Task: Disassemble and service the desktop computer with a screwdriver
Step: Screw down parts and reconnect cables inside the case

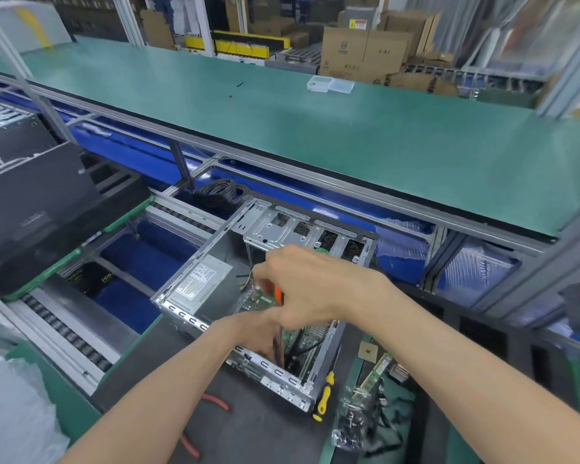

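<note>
Open computer case (265,296): lies on its side at centre of dark counter (248,430). Right hand (302,283): above the motherboard (302,339), grip clamped on orange-handled screwdriver (278,294). Left hand (258,333): inside the case at 7 o'clock of the right; grip state cannot be told. Yellow screwdriver (325,395): just outside the case at 5 o'clock.
</note>
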Tool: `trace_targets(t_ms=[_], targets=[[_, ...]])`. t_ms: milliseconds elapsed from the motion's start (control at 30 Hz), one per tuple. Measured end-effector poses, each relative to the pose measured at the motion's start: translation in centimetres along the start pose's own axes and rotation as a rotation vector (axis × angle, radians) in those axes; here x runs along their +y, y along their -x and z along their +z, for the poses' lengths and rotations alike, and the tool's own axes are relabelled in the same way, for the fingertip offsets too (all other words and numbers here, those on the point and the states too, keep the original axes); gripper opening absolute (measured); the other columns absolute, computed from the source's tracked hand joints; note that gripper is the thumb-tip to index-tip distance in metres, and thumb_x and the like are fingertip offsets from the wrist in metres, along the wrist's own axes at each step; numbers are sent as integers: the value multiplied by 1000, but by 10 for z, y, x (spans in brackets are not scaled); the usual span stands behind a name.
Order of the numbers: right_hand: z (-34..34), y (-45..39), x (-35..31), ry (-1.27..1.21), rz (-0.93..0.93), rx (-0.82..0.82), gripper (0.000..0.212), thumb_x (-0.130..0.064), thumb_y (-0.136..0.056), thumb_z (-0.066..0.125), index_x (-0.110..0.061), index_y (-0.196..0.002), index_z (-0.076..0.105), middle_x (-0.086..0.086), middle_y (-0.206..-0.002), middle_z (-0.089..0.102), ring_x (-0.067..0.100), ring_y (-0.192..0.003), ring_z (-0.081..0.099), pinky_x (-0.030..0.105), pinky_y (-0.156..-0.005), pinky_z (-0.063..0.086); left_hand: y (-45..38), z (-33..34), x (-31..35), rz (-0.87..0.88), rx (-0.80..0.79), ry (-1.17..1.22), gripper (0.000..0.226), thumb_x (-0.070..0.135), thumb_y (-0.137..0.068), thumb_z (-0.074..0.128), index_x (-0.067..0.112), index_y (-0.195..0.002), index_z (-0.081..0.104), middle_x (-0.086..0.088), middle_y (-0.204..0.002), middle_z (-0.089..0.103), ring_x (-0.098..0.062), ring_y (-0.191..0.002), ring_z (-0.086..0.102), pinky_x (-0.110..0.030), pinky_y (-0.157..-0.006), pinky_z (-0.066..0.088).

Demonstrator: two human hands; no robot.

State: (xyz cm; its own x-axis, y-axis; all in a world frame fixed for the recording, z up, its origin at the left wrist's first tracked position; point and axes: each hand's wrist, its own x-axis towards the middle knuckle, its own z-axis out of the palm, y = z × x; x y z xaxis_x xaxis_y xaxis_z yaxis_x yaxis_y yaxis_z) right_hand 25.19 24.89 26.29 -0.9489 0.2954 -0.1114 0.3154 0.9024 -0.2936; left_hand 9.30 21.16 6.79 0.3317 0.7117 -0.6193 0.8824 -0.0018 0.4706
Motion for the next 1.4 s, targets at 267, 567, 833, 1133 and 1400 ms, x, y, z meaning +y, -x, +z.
trace_targets(t_ms=[267, 567, 833, 1133, 1400], targets=[[0, 3, -8, -72, 19, -55, 19, -3, -79, 61, -22, -83, 60, -1, -89, 60, 17, -82, 55, 39, -67, 52, -2, 2, -1, 85, 44, 60, 17, 14, -84, 75, 11, -100, 80, 8, -96, 77, 26, -62, 52, 2, -61, 38], [9, 2, -17, 135, 328, 82, 27, -36, -98, 53, -12, -88, 59, 6, -78, 51, 29, -74, 55, 36, -54, 39, 0, 1, -2, 105, 26, -50, 18, 18, -83, 76, 17, -100, 80, 0, -96, 77, -15, -89, 69, -27, -79, 56], [8, 15, -22, -60, 375, 87, 16, -32, -87, 66, -19, -91, 58, -1, -89, 54, 21, -82, 53, 32, -59, 41, -4, -1, 0, 130, -22, -167, 19, 12, -83, 66, 5, -98, 74, -8, -90, 73, -24, -76, 62, -34, -63, 47], [4, 17, -38, -82, 421, 37, 13, -10, -87, 64, -23, -84, 61, 1, -89, 66, 17, -83, 58, 42, -77, 54, -4, -1, -1, 122, -74, -178, 39, 6, -77, 52, 12, -107, 77, -4, -109, 75, -11, -78, 57, -13, -59, 39], [17, 19, -51, 37, 589, 91, 31, -42, -96, 58, -11, -89, 61, 2, -79, 47, 28, -74, 55, 37, -59, 49, 10, 17, -1, 81, -158, -161, 43, 7, -73, 51, 16, -107, 76, -3, -112, 73, -17, -91, 62, -24, -76, 46]])
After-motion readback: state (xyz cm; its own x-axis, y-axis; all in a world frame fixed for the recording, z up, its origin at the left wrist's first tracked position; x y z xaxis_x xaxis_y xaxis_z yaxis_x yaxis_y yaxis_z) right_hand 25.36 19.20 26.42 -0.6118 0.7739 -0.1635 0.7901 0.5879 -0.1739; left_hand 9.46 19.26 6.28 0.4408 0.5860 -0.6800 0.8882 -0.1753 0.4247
